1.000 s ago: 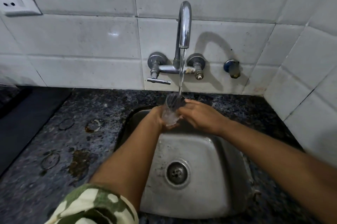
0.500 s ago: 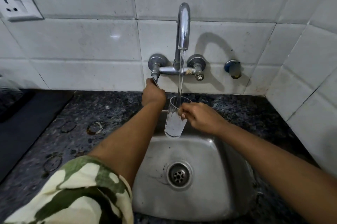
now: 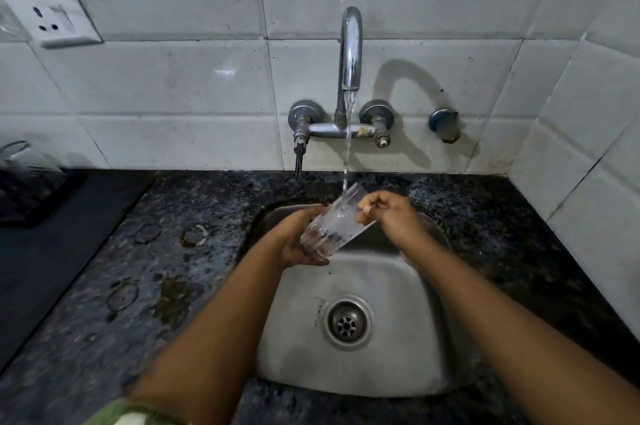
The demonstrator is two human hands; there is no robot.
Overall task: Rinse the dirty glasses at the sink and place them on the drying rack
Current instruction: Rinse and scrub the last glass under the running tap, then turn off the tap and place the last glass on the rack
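Note:
A clear drinking glass (image 3: 335,223) is held tilted over the back of the steel sink (image 3: 408,289), its mouth pointing up and right into the water stream from the tap (image 3: 350,54). My left hand (image 3: 298,237) cups the glass's base and lower side from the left. My right hand (image 3: 388,213) pinches the rim, with fingers at the mouth of the glass. Water runs into the glass.
The dark speckled counter (image 3: 145,272) around the sink carries wet ring marks and a puddle. A black mat (image 3: 45,251) lies at far left, with a glass object (image 3: 24,161) partly in view. The tap lever (image 3: 298,154) hangs down. A wall socket (image 3: 52,21) is upper left.
My left hand came off the tap lever and returned to the glass's base. The glass tipped from nearly upright to slanted. The lever now points down and the stream looks fuller.

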